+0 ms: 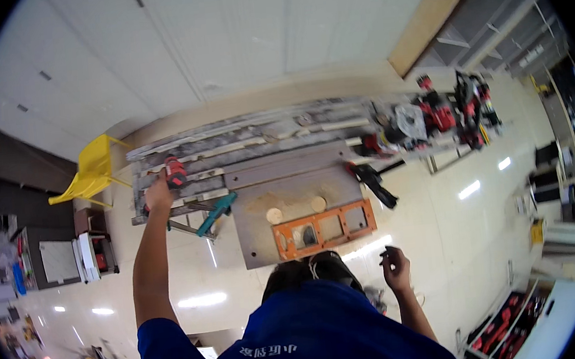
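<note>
Red power tool: the left hand [159, 193] is holding the red power tool [175, 172] over the left end of the slatted bench [263, 140]; whether it is touching the slats, can't tell.
Left grip: fingers are wrapping round the tool's body, apparently closed on it; the finger side is partly hiding.
Tool risk: it could be tipping or dropping off the bench end, the likely cause being a one-handed hold out at arm's length.
Teal clamp: the teal clamp [217, 214] is sitting at the board's left edge, right of the left forearm; a careless inward swing could be knocking it, and the grey board [251, 231] could then be shifting.
Orange template: the orange template [325, 231] is lying on the board's near part, close to the person's body; no clamp is showing directly on it, so a bump could be sliding it, loose dust [275, 198] perhaps helping.
Black clamp: the black clamp [378, 184] is jutting past the board's right edge; a passing sleeve could be catching it.
Left arm: it is pointing forward and left, elbow nearly straight, hand well apart from the template.
Right arm: it is bending up from lower right, the right hand [396, 268] hanging over the floor, apart from the board.
Right grip: fingers are curling loosely, nothing clearly showing inside; whether fingertips are meeting, can't tell.
</note>
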